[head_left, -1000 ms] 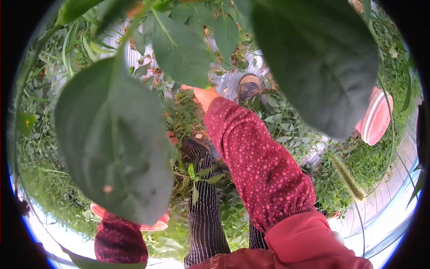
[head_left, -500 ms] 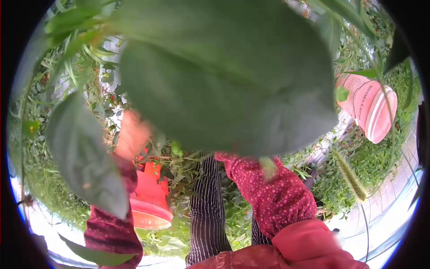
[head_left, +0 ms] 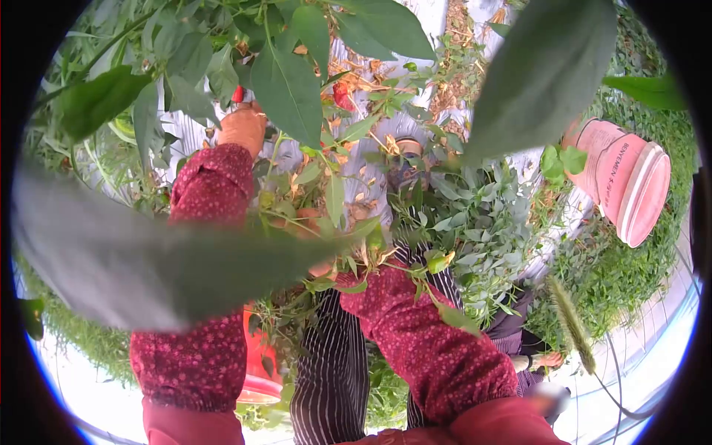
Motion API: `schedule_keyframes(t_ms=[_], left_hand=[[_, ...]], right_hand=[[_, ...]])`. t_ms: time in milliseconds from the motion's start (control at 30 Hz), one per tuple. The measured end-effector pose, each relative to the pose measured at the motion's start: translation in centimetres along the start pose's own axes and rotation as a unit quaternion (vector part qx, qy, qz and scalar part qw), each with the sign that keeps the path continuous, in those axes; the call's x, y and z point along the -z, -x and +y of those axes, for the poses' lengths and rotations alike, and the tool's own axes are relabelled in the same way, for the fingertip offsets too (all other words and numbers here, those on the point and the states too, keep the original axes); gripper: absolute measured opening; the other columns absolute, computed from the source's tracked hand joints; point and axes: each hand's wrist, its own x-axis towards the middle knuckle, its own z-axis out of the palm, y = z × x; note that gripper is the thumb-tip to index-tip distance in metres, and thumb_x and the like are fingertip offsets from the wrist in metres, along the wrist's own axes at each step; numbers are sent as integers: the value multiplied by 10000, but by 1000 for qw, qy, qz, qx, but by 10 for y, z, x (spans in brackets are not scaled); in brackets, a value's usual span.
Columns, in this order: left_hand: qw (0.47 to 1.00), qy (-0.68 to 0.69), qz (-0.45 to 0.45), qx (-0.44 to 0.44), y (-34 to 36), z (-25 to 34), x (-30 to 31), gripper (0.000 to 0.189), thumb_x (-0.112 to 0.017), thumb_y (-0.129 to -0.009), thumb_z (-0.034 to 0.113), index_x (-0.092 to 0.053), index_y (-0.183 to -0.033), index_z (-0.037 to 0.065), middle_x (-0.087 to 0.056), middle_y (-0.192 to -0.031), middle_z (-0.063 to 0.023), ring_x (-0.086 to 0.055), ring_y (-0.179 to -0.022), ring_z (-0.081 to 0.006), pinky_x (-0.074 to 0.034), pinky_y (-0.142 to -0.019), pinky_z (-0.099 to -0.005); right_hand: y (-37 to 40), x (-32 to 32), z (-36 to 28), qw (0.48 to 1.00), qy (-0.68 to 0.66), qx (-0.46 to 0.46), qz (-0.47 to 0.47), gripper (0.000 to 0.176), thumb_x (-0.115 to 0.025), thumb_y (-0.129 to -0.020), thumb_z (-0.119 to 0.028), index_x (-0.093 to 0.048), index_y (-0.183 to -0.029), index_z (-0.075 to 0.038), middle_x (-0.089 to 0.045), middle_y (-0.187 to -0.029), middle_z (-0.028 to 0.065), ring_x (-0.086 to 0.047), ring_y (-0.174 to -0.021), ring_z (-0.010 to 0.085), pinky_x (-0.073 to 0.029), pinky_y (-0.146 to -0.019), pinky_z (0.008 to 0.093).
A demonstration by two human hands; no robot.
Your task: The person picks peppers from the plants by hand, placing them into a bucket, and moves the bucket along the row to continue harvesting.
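My left hand [head_left: 242, 130] reaches out among the pepper plants at the upper left, its fingers curled at a small red pepper [head_left: 238, 94] whose tip shows just above them. My right hand [head_left: 320, 268] is low among stems and leaves near the centre, in front of my striped trousers [head_left: 330, 363]. Foliage hides most of its fingers, and what they hold, if anything, cannot be made out. A yellow-green pepper [head_left: 439, 262] hangs to the right of that hand. Another red pepper [head_left: 343, 96] shows near the top centre.
Blurred leaves [head_left: 545, 74] hang close to the camera. A pink bucket [head_left: 612, 174] lies tilted at the right, and a red bucket [head_left: 259, 363] is below my left sleeve. At the lower right a co-worker's hand [head_left: 549, 359] is among plants. Pale ground sheeting [head_left: 356, 159] carries dry leaves.
My left hand has moved up and forward, away from the red bucket, to the red pepper. The large leaf that covered the centre has shifted off it, uncovering plants and part of my right hand.
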Motion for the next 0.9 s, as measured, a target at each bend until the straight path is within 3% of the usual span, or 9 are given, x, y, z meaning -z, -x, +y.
schedule_keyframes(t_ms=[67, 200, 300, 400, 500, 600, 667, 767, 900], left_hand=[[999, 2, -42, 19, 14, -1, 0, 369, -443, -909, 204, -492, -1218, 9, -525, -1175, -193, -604, -984, -304, -505, -824, -378], [932, -46, 284, -219, 44, -38, -41, 392, -524, -864, 247, -519, -1212, 66, -551, -1221, -84, -582, -1016, -236, -466, -872, -317], [955, 211, 207, -40, 114, 18, 39, 364, -555, -802, 139, -558, -1165, 122, -567, -1153, -81, -587, -960, -287, -481, -808, -366], [904, 195, 380, -9, 129, 15, 52, 412, -572, -749, 66, -555, -1156, 136, -567, -1099, -104, -574, -931, -313, -474, -771, -400], [793, 500, 347, 19, 130, 17, 64, 292, -513, -865, 190, -555, -1128, 71, -581, -1098, -109, -586, -915, -234, -490, -731, -313], [874, 392, 281, 65, 134, 25, 83, 384, -582, -817, 204, -516, -1156, 34, -573, -1061, -121, -557, -953, -265, -466, -774, -358], [915, 313, 232, 100, 136, 27, 92, 460, -628, -786, 214, -490, -1174, 10, -567, -1036, -129, -538, -978, -286, -450, -802, -389], [814, 443, 356, 122, 135, 35, 95, 320, -641, -779, 163, -503, -1029, 17, -555, -1020, -186, -583, -867, -335, -476, -739, -399], [723, 603, 250, 227, 137, 54, 120, 299, -628, -788, 178, -498, -1003, 16, -554, -995, -208, -569, -871, -406, -462, -755, -437]], right_hand=[[5, 0, 5, 678, 731, -28, 71, 506, -514, -872, -173, -364, -1352, -116, -500, -1304, 81, -517, -1053, 198, -428, -709, 327], [-19, -89, -55, 528, 846, 37, 56, 334, -541, -851, -106, -554, -1184, -89, -607, -1130, 68, -563, -980, 227, -471, -784, 355], [-24, -83, -65, 806, 544, -102, 210, 375, -566, -859, -185, -522, -1201, -41, -626, -1059, 127, -601, -903, 260, -475, -806, 376], [-21, -111, -79, 526, 782, -235, 238, 435, -577, -871, -237, -476, -1225, -5, -638, -1016, 119, -614, -866, 248, -483, -799, 371], [-31, -142, -87, 691, 666, -219, 177, 309, -561, -859, -49, -534, -1166, -42, -608, -937, 75, -591, -777, 151, -494, -624, 265], [-64, -198, -107, 532, 828, -173, 29, 389, -600, -858, -212, -516, -1200, -46, -644, -970, 70, -614, -870, 219, -482, -762, 336], [-88, -197, -95, 880, 457, 43, 121, 219, -563, -879, -150, -607, -1054, -26, -623, -953, 64, -596, -828, 163, -498, -699, 316], [-144, -198, -92, 750, 620, 46, 226, 212, -564, -883, -169, -614, -1032, -27, -631, -981, 61, -586, -882, 171, -476, -789, 322], [-171, -200, -90, 849, 467, -133, 206, 229, -570, -883, -180, -611, -1033, -12, -631, -1014, 63, -576, -925, 180, -453, -838, 306]])
